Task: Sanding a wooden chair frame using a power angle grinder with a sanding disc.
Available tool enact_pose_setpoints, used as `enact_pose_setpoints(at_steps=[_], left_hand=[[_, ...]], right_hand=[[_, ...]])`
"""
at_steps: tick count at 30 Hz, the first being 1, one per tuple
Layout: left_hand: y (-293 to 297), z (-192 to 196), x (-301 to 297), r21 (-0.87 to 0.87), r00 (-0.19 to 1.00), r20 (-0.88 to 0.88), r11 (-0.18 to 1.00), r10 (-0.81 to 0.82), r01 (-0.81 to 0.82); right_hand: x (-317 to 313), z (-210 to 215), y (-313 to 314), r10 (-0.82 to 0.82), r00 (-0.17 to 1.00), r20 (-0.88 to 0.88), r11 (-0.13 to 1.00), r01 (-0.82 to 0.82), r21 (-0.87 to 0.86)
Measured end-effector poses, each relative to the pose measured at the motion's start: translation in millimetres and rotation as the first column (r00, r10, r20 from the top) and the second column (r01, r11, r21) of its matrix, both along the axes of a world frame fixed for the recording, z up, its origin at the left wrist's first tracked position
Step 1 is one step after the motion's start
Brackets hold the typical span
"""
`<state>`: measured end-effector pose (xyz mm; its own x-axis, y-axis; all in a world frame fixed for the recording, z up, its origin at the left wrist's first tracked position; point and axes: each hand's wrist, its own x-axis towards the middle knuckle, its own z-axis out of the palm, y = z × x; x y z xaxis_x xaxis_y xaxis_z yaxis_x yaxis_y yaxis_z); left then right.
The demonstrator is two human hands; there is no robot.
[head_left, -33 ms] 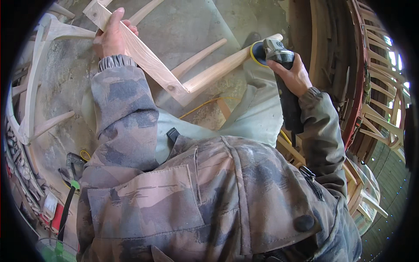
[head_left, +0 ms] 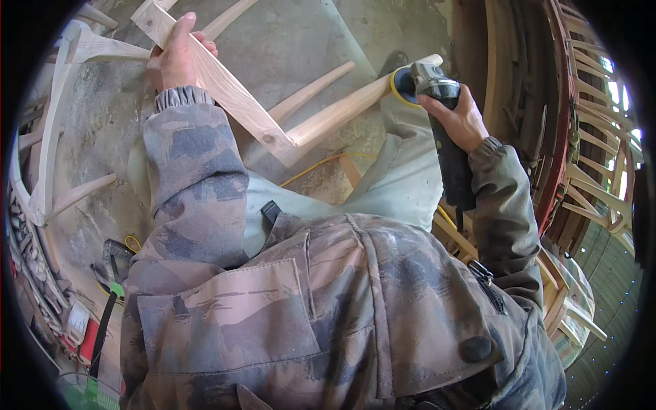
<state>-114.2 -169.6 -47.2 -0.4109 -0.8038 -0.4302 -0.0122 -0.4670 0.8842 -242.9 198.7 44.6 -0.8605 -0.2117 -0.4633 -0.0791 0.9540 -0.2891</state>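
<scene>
My left hand [head_left: 176, 58] is closed around the flat rail of a pale wooden chair frame [head_left: 232, 92], near its upper left end, with the thumb lying along the wood. From the rail's lower corner a rounded leg [head_left: 335, 113] slants up to the right. My right hand [head_left: 465, 119] grips an angle grinder [head_left: 454, 167] with a silver head and black body, just behind the head. Its round, yellow-edged pad [head_left: 403, 85] lies against the leg towards the far end; the exact contact is partly hidden by the tool.
Pale wooden chair frames [head_left: 51, 137] stand at the left. Stacked curved wooden parts [head_left: 594, 116] line the right side behind a red beam [head_left: 564, 116]. A yellow cord [head_left: 321, 166] crosses the concrete floor between my legs. A black-handled item with a green collar [head_left: 113, 294] is at lower left.
</scene>
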Motion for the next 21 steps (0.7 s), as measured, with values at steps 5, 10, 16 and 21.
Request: enact_pose_setpoints(at_steps=[5, 10, 16, 21], left_hand=[[5, -4, 1, -0.002, 0.998, -0.056, 1.000, -0.004, 0.003], [0, -11, 7, -0.018, 0.999, -0.019, 0.999, -0.045, 0.044], [1, -14, 5, 0.016, 0.999, -0.032, 0.999, -0.028, 0.028], [13, -1, 5, -0.034, 0.997, -0.077, 0.999, 0.022, -0.025]], right_hand=[[43, 6, -37, 0.226, 0.945, 0.238, 0.973, -0.208, -0.096], [73, 12, -82, 0.362, 0.867, 0.342, 0.931, -0.357, -0.080], [73, 9, -80, 0.403, 0.852, 0.336, 0.914, -0.394, -0.096], [34, 9, -37, 0.296, 0.940, 0.167, 0.954, -0.300, 0.002]])
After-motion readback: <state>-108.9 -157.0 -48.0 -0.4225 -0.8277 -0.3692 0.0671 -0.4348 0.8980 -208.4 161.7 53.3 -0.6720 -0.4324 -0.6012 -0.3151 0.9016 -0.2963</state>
